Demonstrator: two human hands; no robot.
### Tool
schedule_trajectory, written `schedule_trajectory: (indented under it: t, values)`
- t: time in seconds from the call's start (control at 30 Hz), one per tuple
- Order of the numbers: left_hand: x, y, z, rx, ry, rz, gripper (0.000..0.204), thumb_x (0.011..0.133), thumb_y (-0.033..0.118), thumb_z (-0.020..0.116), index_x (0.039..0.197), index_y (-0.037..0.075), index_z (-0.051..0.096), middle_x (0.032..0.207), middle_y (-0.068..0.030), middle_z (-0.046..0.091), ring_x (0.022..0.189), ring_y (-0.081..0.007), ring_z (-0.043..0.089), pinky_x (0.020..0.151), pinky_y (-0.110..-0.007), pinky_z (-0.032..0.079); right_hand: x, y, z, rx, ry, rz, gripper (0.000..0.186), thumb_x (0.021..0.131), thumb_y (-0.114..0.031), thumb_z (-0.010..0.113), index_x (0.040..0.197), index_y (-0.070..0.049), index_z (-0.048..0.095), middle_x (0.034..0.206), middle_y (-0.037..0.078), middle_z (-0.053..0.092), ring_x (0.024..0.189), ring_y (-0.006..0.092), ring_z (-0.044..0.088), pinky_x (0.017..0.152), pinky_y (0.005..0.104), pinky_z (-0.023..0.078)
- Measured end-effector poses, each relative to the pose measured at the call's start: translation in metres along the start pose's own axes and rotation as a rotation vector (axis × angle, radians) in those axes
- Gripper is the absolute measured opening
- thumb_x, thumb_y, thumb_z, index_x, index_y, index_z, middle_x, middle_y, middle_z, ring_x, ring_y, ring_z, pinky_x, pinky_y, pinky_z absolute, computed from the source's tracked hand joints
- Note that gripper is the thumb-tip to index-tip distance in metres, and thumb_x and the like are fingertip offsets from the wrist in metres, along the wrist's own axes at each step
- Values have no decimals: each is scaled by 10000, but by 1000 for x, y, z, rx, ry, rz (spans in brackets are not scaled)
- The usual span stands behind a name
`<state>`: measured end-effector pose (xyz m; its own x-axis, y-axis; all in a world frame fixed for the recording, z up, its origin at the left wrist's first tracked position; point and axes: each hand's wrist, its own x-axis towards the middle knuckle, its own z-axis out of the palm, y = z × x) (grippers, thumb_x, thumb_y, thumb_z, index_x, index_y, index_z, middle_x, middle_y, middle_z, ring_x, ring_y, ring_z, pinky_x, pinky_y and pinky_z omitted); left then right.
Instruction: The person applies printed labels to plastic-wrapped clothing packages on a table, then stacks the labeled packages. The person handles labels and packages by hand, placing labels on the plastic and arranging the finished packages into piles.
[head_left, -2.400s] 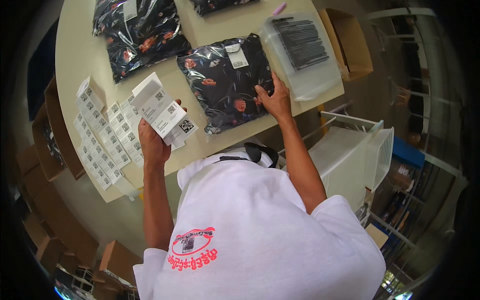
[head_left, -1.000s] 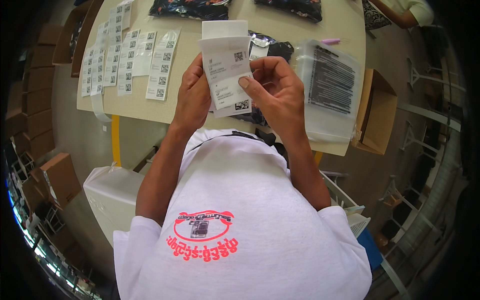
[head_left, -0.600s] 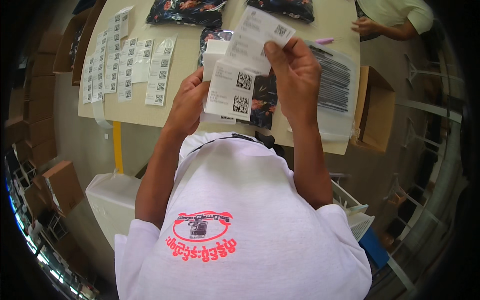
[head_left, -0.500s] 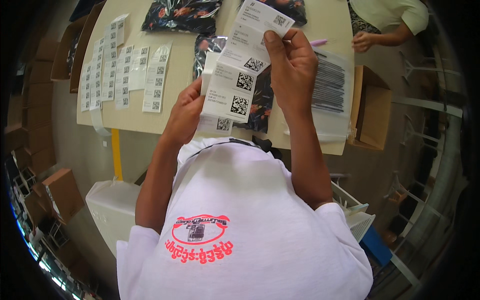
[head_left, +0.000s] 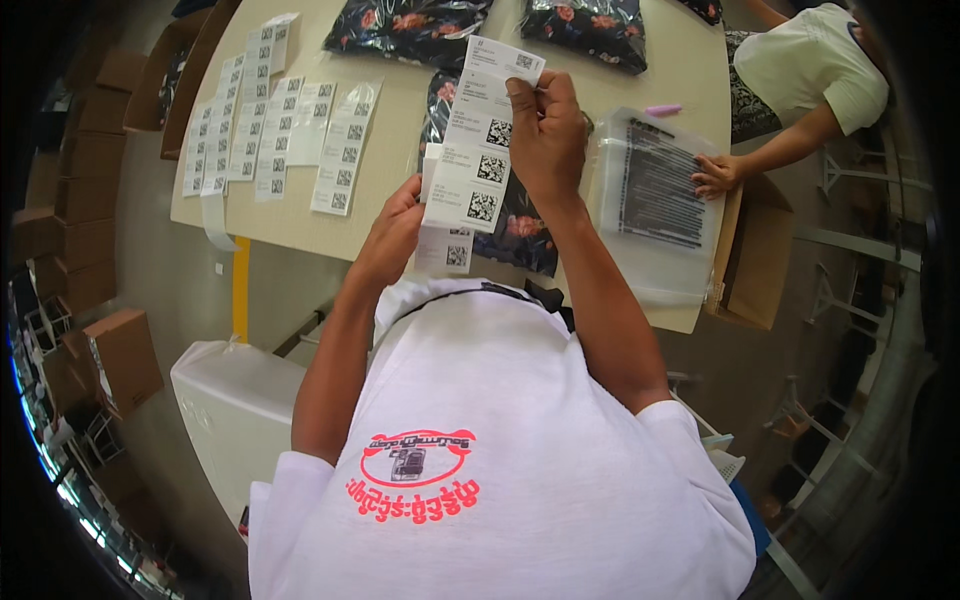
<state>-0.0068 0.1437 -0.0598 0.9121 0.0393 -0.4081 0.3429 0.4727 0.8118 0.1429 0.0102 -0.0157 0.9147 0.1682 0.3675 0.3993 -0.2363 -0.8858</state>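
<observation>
My left hand (head_left: 390, 235) grips the lower part of white printed labels (head_left: 463, 185) with square codes. My right hand (head_left: 545, 145) pinches the strip's top segment, thumb on its face, so it hangs unfolded vertically between my hands. Behind and below it lies a clear-bagged dark floral garment (head_left: 520, 240), partly hidden by the labels and my right hand. Other label strips (head_left: 340, 145) lie side by side on the table's left part. More bagged floral garments (head_left: 580, 25) lie along the top of the table.
Right of me on the cream table (head_left: 200, 215) are translucent plastic bags (head_left: 640, 260) and a pink pen (head_left: 662, 109). A co-worker (head_left: 820, 70) touches the bags with one hand. Cardboard boxes stand at right (head_left: 750, 280) and left (head_left: 130, 360). A white covered object (head_left: 230, 420) is below left.
The labels, earlier folded in my left hand beside the garment, are now unfolded between both hands. My right hand has left the garment and pinches them. The co-worker has reached onto the plastic bags.
</observation>
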Motion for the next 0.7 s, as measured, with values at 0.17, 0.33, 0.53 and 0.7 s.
schedule_trajectory:
  t: [0.17,0.33,0.53,0.7]
  values:
    - [-12,-7,-23,-167,328,-44,323,931,70,511,1240,17,591,1052,-92,699,932,-155,670,843,-309,534,-21,28,22,-3,-62,20,199,983,-193,644,983,-17,550,756,145,693,641,270,682,578,353,511]
    - [-10,-22,-82,159,484,-102,376,855,114,566,1201,-10,641,1019,-119,726,798,-187,680,742,-319,535,-42,39,77,21,-275,86,184,958,-173,666,995,-31,554,812,179,693,730,360,696,626,388,522]
    - [-10,-30,-109,784,585,-49,336,925,117,583,1224,-25,642,927,-78,725,812,-140,664,753,-290,520,-43,42,103,50,-400,200,208,959,-217,665,960,-26,582,816,153,701,738,283,698,652,387,521]
    - [-4,-10,-118,880,578,57,316,907,100,599,1199,-2,666,917,-123,732,792,-198,688,760,-318,533,-31,39,121,56,-424,323,245,970,-240,657,955,-4,593,760,108,684,658,169,632,629,349,505]
